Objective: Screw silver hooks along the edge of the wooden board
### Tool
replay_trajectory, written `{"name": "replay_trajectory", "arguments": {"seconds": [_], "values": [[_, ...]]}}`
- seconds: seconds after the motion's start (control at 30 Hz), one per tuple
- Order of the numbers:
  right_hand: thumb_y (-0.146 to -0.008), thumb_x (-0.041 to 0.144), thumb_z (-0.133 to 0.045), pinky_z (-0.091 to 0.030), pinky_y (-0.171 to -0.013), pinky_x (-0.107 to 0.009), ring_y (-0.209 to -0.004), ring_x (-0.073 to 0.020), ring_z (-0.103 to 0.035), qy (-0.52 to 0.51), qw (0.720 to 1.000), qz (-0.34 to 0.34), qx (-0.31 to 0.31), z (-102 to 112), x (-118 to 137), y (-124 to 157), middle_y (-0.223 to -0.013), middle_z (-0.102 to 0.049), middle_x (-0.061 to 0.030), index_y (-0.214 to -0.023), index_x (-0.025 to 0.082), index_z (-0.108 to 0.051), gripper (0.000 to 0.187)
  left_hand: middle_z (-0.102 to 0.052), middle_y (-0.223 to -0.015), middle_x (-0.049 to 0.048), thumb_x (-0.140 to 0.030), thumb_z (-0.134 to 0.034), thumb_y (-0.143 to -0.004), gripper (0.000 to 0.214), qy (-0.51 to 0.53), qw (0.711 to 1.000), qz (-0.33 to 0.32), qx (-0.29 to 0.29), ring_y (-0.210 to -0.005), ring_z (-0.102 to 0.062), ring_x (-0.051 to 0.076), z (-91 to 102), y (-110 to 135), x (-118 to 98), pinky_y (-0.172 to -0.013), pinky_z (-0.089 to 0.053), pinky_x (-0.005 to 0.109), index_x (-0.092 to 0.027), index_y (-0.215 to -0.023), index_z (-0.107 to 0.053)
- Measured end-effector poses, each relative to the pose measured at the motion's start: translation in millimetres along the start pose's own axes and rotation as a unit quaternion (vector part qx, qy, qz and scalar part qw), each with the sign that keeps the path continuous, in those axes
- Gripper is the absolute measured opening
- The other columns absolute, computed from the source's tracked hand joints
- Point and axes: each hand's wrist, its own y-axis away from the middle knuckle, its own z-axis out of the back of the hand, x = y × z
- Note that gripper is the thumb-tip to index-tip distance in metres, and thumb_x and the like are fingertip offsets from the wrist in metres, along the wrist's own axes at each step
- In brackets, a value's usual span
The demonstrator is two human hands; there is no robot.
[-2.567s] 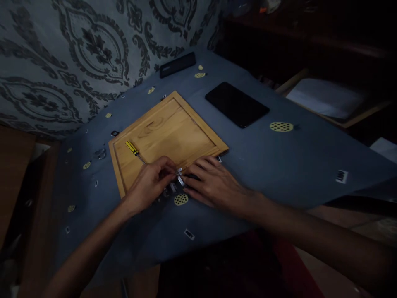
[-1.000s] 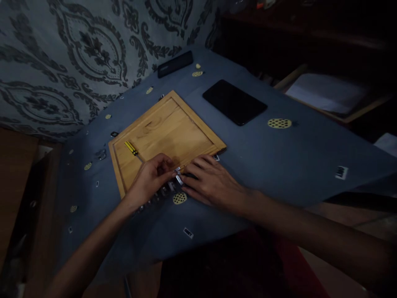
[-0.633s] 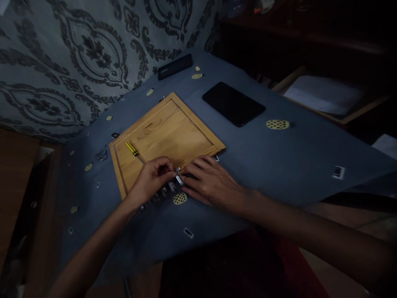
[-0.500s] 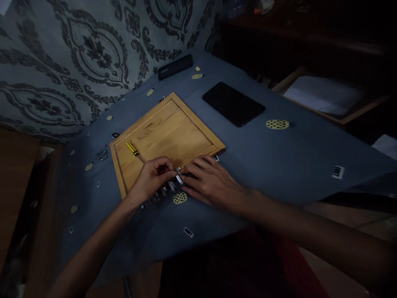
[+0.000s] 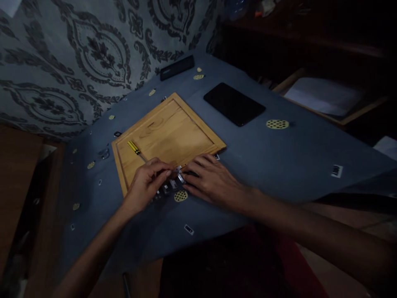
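Observation:
A wooden board [image 5: 173,132] lies on a blue-grey cloth [image 5: 279,161]. A yellow-handled screwdriver [image 5: 135,149] rests on the board's left part. My left hand [image 5: 145,186] and my right hand [image 5: 211,180] meet at the board's near edge. Both pinch a small shiny metal part [image 5: 179,174] between their fingertips. A row of small metal pieces [image 5: 164,189] trails below my left hand, next to a yellow dotted disc [image 5: 180,195].
A black tablet [image 5: 235,103] lies beyond the board, and a dark case [image 5: 176,67] sits at the wall. Yellow dotted discs [image 5: 277,124] and small printed tags [image 5: 336,170] are scattered on the cloth. A patterned wall rises on the left. A white tray [image 5: 325,97] sits at the right.
Both hands stay at the board's near edge on the metal part. My left hand's fingers have shifted slightly, and the view has drifted a little.

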Motion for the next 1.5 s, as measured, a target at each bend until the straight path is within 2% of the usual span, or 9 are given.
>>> {"name": "replay_trajectory", "arguments": {"seconds": [0.2,0.37,0.57,0.67,1.0,1.17,1.33,1.43,1.5], "values": [[-0.1,0.025,-0.056,-0.044,-0.087,-0.04,-0.095,-0.0237,-0.055,-0.011,1.0,0.001,0.004,1.1,0.2,-0.1,-0.103,-0.07,-0.0092,-0.104,0.015,-0.071,0.018,-0.068,-0.092,0.0047,-0.029,-0.056,-0.098,0.022,-0.048,0.999,-0.015,0.002,-0.089,-0.064,0.019,0.0,13.0,-1.0,-0.077,-0.048,0.029,-0.023,-0.106,-0.076],[-0.1,0.025,-0.058,-0.044,-0.088,-0.039,-0.093,-0.0227,-0.057,-0.008,1.0,0.002,0.005,0.6,-0.6,-0.2,-0.099,-0.069,-0.0074,-0.099,0.017,-0.071,0.016,-0.07,-0.098,0.0043,-0.032,-0.056,-0.096,0.024,-0.137,0.987,0.033,-0.081,-0.088,-0.063,0.018,19.8,10.7,13.5,-0.08,-0.049,0.029,-0.022,-0.109,-0.073],[-0.098,0.025,-0.06,-0.045,-0.085,-0.038,-0.091,-0.0214,-0.058,-0.007,0.999,0.022,-0.036,-4.4,-2.8,-0.1,-0.099,-0.071,-0.0054,-0.098,0.018,-0.071,0.013,-0.069,-0.098,0.0051,-0.029,-0.058,-0.097,0.02,-0.201,0.951,0.134,-0.191,-0.09,-0.065,0.019,64.1,-20.1,69.2,-0.086,-0.053,0.036,-0.015,-0.108,-0.067],[-0.098,0.024,-0.06,-0.047,-0.084,-0.039,-0.091,-0.0213,-0.059,-0.002,0.999,0.022,-0.034,-4.3,-3.0,-0.6,-0.099,-0.072,-0.0054,-0.098,0.018,-0.072,0.014,-0.067,-0.116,0.0083,-0.037,-0.063,-0.098,0.031,-0.211,0.934,0.198,-0.211,-0.1,-0.067,0.021,77.1,-42.8,90.8,-0.087,-0.058,0.042,-0.015,-0.119,-0.063],[-0.095,0.023,-0.066,-0.045,-0.081,-0.036,-0.091,-0.021,-0.062,0.008,0.999,0.026,-0.027,0.3,0.1,-2.7,-0.097,-0.073,-0.0061,-0.097,0.019,-0.075,0.011,-0.065,-0.124,0.0099,-0.037,-0.065,-0.097,0.035,-0.144,0.927,0.267,-0.221,-0.108,-0.066,0.023,78.5,-70.6,105.8,-0.092,-0.058,0.045,-0.016,-0.124,-0.062],[-0.097,0.025,-0.063,-0.044,-0.082,-0.035,-0.092,-0.0216,-0.06,0.008,0.999,0.026,-0.018,-0.5,-1.0,-2.0,-0.097,-0.072,-0.0065,-0.097,0.018,-0.074,0.013,-0.069,-0.096,0.0045,-0.032,-0.069,-0.093,0.023,-0.059,0.935,0.209,-0.28,-0.082,-0.068,0.016,90.0,-62.0,89.4,-0.074,-0.059,0.033,-0.013,-0.104,-0.066],[-0.099,0.027,-0.06,-0.046,-0.084,-0.038,-0.094,-0.0228,-0.06,0.002,1.0,0.023,-0.006,-2.0,-2.5,-0.7,-0.098,-0.071,-0.0076,-0.099,0.017,-0.074,0.017,-0.069,-0.084,0.0,-0.025,-0.072,-0.081,0.017,0.028,0.922,0.078,-0.377,-0.073,-0.066,0.011,93.9,-43.3,41.8,-0.068,-0.055,0.022,-0.016,-0.094,-0.066],[-0.099,0.027,-0.059,-0.047,-0.084,-0.039,-0.094,-0.0233,-0.06,0.001,1.0,0.021,-0.004,-1.4,-2.3,-0.6,-0.097,-0.071,-0.0082,-0.099,0.017,-0.074,0.018,-0.069,-0.079,-0.0006,-0.027,-0.076,-0.079,0.016,0.114,0.901,-0.099,-0.407,-0.071,-0.065,0.011,84.9,-30.6,5.3,-0.067,-0.055,0.021,-0.017,-0.088,-0.068],[-0.099,0.027,-0.059,-0.048,-0.084,-0.039,-0.094,-0.0233,-0.06,0.0,1.0,0.017,0.0,-0.7,-1.8,-0.6,-0.097,-0.071,-0.008,-0.099,0.017,-0.074,0.018,-0.069,-0.079,-0.0013,-0.026,-0.077,-0.081,0.012,0.121,0.894,-0.158,-0.4,-0.07,-0.065,0.011,74.7,-22.4,-18.5,-0.066,-0.055,0.021,-0.018,-0.087,-0.07]]}}
